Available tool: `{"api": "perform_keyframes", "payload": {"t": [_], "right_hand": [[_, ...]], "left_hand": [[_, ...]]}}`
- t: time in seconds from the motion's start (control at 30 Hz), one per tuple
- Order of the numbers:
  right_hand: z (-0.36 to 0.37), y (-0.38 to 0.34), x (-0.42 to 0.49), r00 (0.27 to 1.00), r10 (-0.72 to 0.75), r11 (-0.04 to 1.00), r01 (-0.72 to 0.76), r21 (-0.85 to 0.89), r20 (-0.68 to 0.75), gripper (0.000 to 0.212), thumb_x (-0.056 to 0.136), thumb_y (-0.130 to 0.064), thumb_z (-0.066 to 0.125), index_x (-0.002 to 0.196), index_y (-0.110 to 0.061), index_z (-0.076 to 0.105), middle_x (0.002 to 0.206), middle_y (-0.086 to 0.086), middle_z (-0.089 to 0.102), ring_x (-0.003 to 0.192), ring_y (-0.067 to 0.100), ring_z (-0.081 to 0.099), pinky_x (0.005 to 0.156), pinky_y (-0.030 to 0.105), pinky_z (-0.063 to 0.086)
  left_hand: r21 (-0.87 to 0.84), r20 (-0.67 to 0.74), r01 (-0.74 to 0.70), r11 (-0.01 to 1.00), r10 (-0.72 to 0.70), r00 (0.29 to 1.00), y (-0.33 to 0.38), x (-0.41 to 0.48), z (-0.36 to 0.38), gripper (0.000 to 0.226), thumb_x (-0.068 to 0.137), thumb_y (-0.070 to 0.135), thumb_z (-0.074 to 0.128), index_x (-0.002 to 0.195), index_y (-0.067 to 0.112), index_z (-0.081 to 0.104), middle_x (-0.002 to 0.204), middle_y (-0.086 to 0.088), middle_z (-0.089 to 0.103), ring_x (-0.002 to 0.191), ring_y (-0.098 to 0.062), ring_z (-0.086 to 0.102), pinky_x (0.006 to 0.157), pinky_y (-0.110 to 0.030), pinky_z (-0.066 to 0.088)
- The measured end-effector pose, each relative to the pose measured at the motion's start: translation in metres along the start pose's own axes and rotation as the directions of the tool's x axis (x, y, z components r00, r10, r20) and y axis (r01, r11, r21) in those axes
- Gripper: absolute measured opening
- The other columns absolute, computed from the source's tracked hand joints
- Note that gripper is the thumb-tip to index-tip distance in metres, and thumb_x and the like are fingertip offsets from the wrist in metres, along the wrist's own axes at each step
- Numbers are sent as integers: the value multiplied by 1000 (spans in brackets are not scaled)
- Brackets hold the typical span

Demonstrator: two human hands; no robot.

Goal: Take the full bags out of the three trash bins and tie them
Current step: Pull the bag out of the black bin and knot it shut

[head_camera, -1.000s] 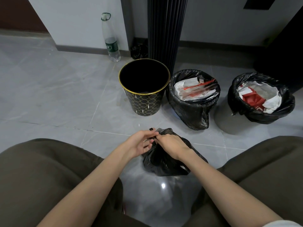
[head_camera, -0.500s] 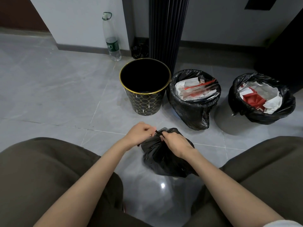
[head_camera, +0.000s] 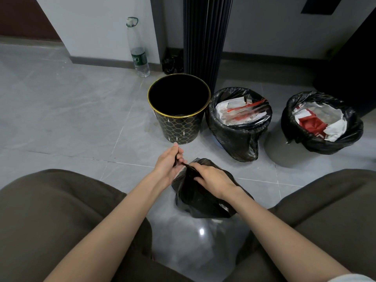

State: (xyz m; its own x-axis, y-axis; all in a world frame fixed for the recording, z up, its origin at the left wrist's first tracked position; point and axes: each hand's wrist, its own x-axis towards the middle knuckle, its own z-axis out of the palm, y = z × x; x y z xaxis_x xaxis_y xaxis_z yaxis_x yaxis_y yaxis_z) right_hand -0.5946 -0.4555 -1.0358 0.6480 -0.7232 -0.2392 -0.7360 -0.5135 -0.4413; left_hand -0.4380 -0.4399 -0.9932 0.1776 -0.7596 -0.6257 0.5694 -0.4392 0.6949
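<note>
home interior | grey tiled floor, skirting, lined waste bins

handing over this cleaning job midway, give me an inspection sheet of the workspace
surface: grey tiled floor, glossy.
job's things: black bag on the floor between the knees, neck gathered; black-and-gold bin empty, unlined; middle bin's bag and right bin's bag full of paper and red wrappers, not taken out.
clutter: plastic bottle upright by the wall; crumpled black bag at the skirting.
grippers: left hand pinches a strip of the black bag's neck; right hand grips the neck.
cables: nothing seen.
surroundings: white wall; ribbed black column behind the bins.
</note>
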Motion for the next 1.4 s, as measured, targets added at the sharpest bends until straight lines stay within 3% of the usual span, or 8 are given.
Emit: {"api": "perform_keyframes", "payload": {"t": [0.17, 0.37, 0.57, 0.7, 0.87, 1.0, 1.13, 1.4], "right_hand": [[-6, 15, -14, 996, 50, 999, -51, -2, -79, 71, 82, -19, 65, 140, -28, 25, 131, 2, 51, 121, 24, 44, 98, 38, 38], [-11, 36, -37, 923, 384, 923, -385, 5, 22, 75, 77, -42, 71, 135, -24, 28, 134, 4, 37, 125, 28, 35, 101, 46, 36], [-14, 58, -56, 819, 572, 818, -567, -95, 40, 23, 93, -17, 45, 112, -11, 55, 116, 13, 57, 103, 34, 57, 81, 38, 47], [-28, 65, -55, 831, 555, 831, -556, -36, -18, 23, 92, -11, 39, 100, -9, 60, 100, 14, 65, 91, 34, 61, 69, 35, 45], [-40, 68, -47, 834, 550, 806, -517, 287, -43, 13, 86, -5, 51, 78, 1, 61, 82, 18, 65, 78, 24, 56, 64, 27, 34], [-43, 62, -41, 801, 592, 569, -491, 660, 86, 25, 84, -6, 55, 92, 17, 58, 72, 12, 53, 69, 19, 51, 66, 33, 50], [-51, 47, -40, 858, 472, 462, -434, 773, 200, 20, 87, -5, 58, 95, 12, 65, 83, 16, 64, 78, 21, 61, 86, 38, 55], [-62, 20, -37, 927, 318, 404, -320, 857, 196, 11, 86, 0, 59, 80, -9, 58, 85, 18, 50, 80, 23, 54, 73, 22, 56]], "left_hand": [[177, -102, -123, 977, 143, 984, -3, -1, 2, 30, 96, 36, 49, 76, 15, 57, 54, 6, 31, 47, -6, 34, 64, -22, 37], [277, -110, -192, 941, 229, 967, 0, -4, -1, 32, 100, 33, 40, 84, 22, 66, 72, 3, 48, 62, -11, 37, 58, -17, 38], [442, -30, -257, 859, 300, 953, -8, 1, -1, 30, 100, 32, 40, 109, 22, 67, 108, 10, 58, 97, -7, 47, 84, -25, 36], [527, 69, -326, 785, 342, 937, -11, 2, 2, 37, 90, 9, 43, 119, 25, 62, 121, 4, 50, 107, -9, 46, 95, -24, 31], [866, 290, -360, 346, 239, 927, -26, -4, 7, 58, 75, 29, 68, 126, 47, 48, 106, 0, 30, 115, -21, 28, 104, -28, 26], [880, 467, -475, -12, 212, 859, -41, -4, 6, 98, 51, 66, 75, 134, 60, 24, 101, 3, 23, 102, -15, 22, 103, -32, 27], [882, 471, -450, -142, 205, 858, -46, -2, 9, 118, 42, 72, 76, 140, 57, 10, 104, 2, 20, 103, -18, 23, 103, -34, 25], [925, 380, -372, -82, 247, 891, -54, 2, 24, 110, 43, 71, 77, 135, 57, 19, 104, 1, 21, 102, -20, 25, 93, -31, 23]]}}
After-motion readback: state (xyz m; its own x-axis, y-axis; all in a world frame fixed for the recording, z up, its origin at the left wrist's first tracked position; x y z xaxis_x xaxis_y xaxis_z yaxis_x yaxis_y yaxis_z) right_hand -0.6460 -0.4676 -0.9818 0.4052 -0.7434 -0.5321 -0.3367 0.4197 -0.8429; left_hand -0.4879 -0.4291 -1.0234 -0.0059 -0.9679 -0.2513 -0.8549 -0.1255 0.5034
